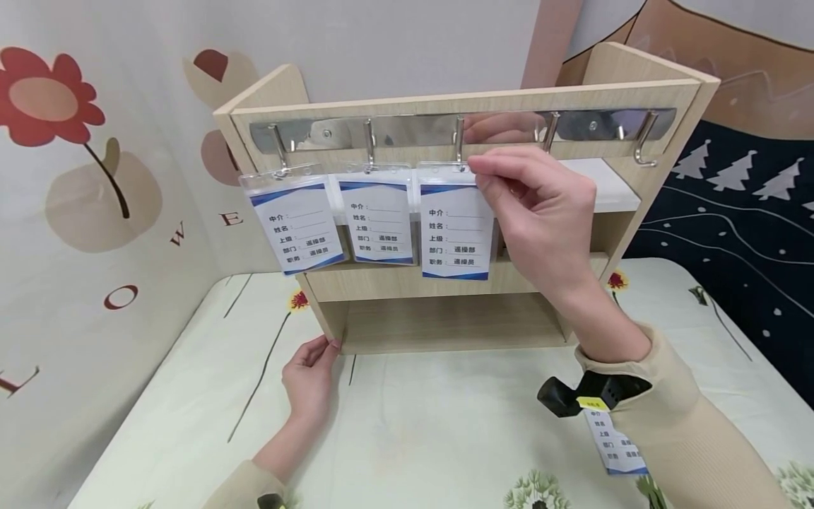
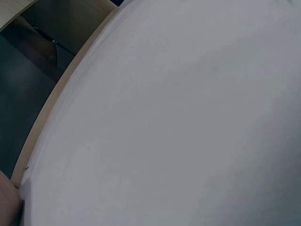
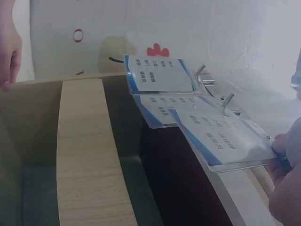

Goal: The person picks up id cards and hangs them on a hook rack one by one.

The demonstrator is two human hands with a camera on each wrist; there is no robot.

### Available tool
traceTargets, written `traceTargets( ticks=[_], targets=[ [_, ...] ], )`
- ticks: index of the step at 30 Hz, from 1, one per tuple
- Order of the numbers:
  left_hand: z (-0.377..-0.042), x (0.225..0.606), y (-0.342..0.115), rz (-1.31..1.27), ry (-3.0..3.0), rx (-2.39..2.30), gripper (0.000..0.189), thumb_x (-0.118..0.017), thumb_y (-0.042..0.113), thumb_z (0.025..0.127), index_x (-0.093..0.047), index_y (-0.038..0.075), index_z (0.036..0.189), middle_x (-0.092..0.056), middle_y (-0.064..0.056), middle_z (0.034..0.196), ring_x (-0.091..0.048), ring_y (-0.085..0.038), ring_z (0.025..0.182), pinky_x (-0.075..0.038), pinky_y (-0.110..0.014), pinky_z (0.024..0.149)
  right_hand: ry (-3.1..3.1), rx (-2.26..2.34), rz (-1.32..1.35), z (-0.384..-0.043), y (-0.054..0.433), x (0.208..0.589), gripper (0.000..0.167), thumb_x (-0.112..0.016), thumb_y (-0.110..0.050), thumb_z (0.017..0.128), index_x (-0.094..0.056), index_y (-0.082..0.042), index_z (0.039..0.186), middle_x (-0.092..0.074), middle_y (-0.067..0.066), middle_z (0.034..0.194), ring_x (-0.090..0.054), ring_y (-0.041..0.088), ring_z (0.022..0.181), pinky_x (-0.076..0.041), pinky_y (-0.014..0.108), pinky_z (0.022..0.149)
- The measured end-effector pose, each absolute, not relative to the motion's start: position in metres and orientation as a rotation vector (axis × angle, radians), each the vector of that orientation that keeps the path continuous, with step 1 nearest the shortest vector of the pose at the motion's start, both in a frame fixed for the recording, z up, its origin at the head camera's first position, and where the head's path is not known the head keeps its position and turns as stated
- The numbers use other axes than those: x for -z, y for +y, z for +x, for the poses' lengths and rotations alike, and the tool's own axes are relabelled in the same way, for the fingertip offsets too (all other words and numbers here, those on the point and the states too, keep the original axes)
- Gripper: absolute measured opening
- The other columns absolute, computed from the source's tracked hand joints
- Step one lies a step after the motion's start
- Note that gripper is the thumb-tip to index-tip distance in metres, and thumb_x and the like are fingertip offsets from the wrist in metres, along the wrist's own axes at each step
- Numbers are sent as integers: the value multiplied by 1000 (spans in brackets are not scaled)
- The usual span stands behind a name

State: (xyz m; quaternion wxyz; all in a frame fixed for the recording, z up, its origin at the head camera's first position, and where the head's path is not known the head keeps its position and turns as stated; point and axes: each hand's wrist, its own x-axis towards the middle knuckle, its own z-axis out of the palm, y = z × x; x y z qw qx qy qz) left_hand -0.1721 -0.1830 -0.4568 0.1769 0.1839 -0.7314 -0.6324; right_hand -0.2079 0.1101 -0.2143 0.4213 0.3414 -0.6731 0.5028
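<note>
Three clear plastic badge holders with printed white cards are at the hook rail (image 1: 413, 131) of a wooden shelf. The left badge (image 1: 299, 230) hangs tilted and the middle badge (image 1: 376, 220) hangs nearly straight. My right hand (image 1: 540, 212) pinches the top right corner of the third badge (image 1: 456, 233), right at the third hook (image 1: 459, 134). In the right wrist view that badge (image 3: 221, 136) extends from my fingers, overlapping the others. Low on the left, my left hand (image 1: 310, 378) grips the bottom corner of the wooden shelf (image 1: 445, 283) between thumb and curled fingers.
Two more hooks are on the right of the rail, one partly behind my right hand, the end hook (image 1: 645, 138) bare. Another badge (image 1: 613, 445) lies on the flowered cloth (image 1: 413, 424), partly behind my right sleeve. A printed curtain (image 1: 127, 212) hangs at the left.
</note>
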Motion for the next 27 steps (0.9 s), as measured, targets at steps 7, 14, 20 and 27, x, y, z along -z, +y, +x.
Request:
traceTargets(
  ticks=[7, 14, 20, 27],
  targets=[
    [-172, 457, -183, 531, -2069, 1789, 28, -69, 11, 99, -68, -5, 122, -71, -23, 121, -67, 7, 83, -54, -10, 77, -1719, -1284, 862, -205, 110, 209, 11, -72, 9, 91, -76, 10, 101, -76, 18, 101, -69, 9, 89, -56, 18, 74],
    [-171, 456, -184, 521, -2077, 1780, 30, -69, 12, 99, -67, -5, 124, -71, -22, 121, -67, 8, 83, -53, -10, 76, -1797, -1416, 738, -198, 107, 204, 12, -70, 10, 92, -77, 7, 101, -77, 12, 101, -70, 13, 87, -56, 19, 75],
    [-171, 457, -184, 524, -2072, 1783, 30, -69, 13, 99, -67, -5, 124, -71, -22, 121, -67, 8, 84, -53, -10, 75, -1834, -1454, 693, -196, 105, 202, 14, -70, 10, 92, -77, 7, 103, -77, 10, 102, -71, 15, 88, -57, 19, 78],
    [-172, 457, -184, 523, -2065, 1800, 29, -69, 14, 99, -68, -3, 123, -71, -21, 121, -67, 6, 86, -54, -10, 77, -1977, -1435, 591, -190, 107, 195, 15, -69, 4, 95, -79, 1, 106, -77, 6, 102, -69, 12, 84, -55, 18, 73]
  ],
)
